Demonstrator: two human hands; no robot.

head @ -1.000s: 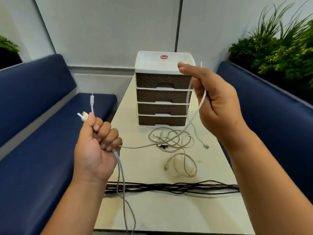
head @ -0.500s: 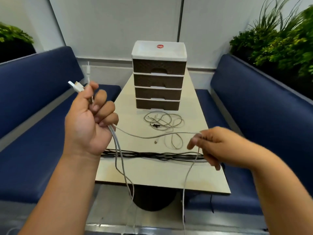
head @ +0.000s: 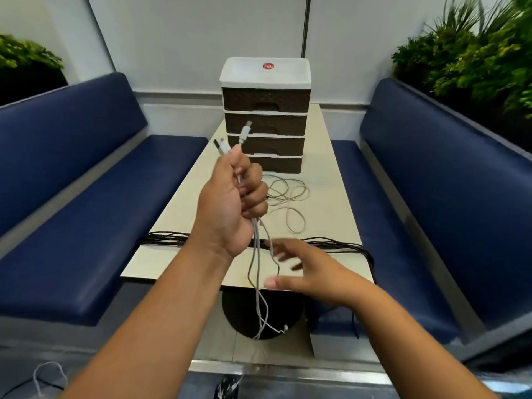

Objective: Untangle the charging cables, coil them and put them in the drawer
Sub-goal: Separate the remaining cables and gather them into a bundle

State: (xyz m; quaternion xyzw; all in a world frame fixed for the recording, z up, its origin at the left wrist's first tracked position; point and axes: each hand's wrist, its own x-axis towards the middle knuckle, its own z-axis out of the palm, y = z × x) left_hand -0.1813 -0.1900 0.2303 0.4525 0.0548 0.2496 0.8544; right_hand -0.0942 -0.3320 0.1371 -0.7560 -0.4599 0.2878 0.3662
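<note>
The main risk here is that the long hanging part of the white cable (head: 257, 272) catches on something when you start to coil. It drops from your left hand (head: 230, 203) past the near edge of the table (head: 178, 263) and ends low, in front of the dark table base, so if you pull upward quickly the free plug may swing and hook on the black cables (head: 331, 243) that lie across the table. A second risk: you hold two plug ends together in one fist, and if the strands below are twisted on each other (the picture is too blurred there for me to tell), the coil will lock the twist in.

Your left hand is raised above the table, palm toward you, with the fingers curled tightly around the white strands; both plugs stick out above the thumb. Your right hand (head: 311, 272) is lower and just beside the hanging strands, fingers spread and straight, holding nothing. It looks ready to catch the cable.

A second pale cable tangle (head: 288, 197) lies loose on the table, just in front of the drawer unit (head: 266, 116), whose four drawers all look closed.
</note>
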